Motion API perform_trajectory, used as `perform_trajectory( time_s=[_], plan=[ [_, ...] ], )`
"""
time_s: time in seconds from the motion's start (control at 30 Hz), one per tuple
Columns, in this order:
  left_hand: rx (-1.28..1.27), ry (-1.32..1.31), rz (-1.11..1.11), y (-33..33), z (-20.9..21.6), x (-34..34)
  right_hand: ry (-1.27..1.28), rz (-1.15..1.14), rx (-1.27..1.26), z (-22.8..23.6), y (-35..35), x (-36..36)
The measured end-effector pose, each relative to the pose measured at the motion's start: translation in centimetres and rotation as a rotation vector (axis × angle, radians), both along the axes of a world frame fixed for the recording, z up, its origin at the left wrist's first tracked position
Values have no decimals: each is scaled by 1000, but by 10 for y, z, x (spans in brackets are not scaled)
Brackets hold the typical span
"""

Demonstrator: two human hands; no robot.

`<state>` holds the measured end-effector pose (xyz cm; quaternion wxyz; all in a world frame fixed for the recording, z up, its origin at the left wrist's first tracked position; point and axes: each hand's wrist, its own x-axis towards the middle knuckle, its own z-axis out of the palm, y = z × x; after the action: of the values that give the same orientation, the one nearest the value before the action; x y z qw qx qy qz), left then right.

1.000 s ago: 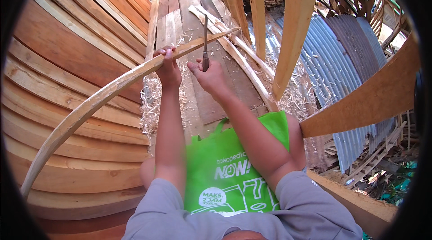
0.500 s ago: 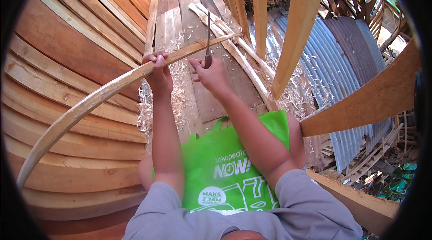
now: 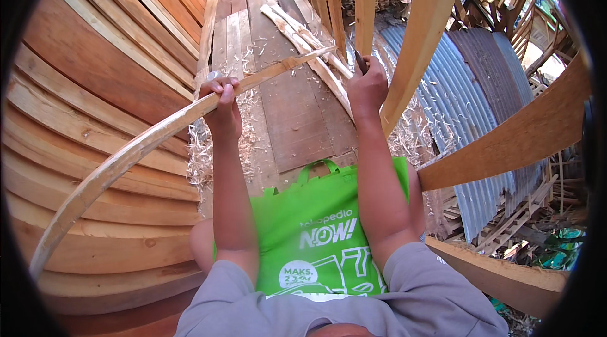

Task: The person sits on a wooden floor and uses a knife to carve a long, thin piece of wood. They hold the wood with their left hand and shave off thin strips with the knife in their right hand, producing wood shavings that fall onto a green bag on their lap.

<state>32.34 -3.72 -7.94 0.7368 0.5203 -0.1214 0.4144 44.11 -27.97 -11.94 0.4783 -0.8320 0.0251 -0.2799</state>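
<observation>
A long wooden pole (image 3: pixel 136 150), with a flat-shaved far end, slants from the lower left up to the middle. My left hand (image 3: pixel 220 109) is closed around it toward its far part. To the right of the pole's far tip, my right hand (image 3: pixel 368 89) grips a knife (image 3: pixel 361 62). Little of the knife shows above the fist, and its blade is hard to make out at this angle. The knife and the pole look apart. A green bag (image 3: pixel 316 207) with white print lies across my lap beneath my forearms.
Two peeled poles (image 3: pixel 325 76) lie on the plank floor (image 3: pixel 297 125) ahead. Wood shavings (image 3: pixel 203 160) are heaped by the curved plank wall (image 3: pixel 107 179) at left. Upright timbers (image 3: pixel 425 27) stand close to my right hand, with corrugated metal sheets (image 3: pixel 458 97) beyond.
My right hand has swung right and away with the knife, from beside the pole to past its tip. The blade, upright before, is now barely visible. My left hand keeps hold of the pole.
</observation>
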Motion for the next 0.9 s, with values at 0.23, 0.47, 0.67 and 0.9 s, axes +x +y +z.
perform_trajectory(
  time_s=[0.23,0.47,0.67,0.9],
  plan=[
    [-21,-8,-29,1,1,-4,72,24,-48,-30,-2,32],
    [40,-7,-26,-5,0,-5,-33,-128,110,-53,19,27],
    [74,3,-45,-5,-3,-6,24,-139,406,-42,32,5],
    [106,32,-44,-2,-9,-6,257,-99,579,-53,35,12]
  ],
)
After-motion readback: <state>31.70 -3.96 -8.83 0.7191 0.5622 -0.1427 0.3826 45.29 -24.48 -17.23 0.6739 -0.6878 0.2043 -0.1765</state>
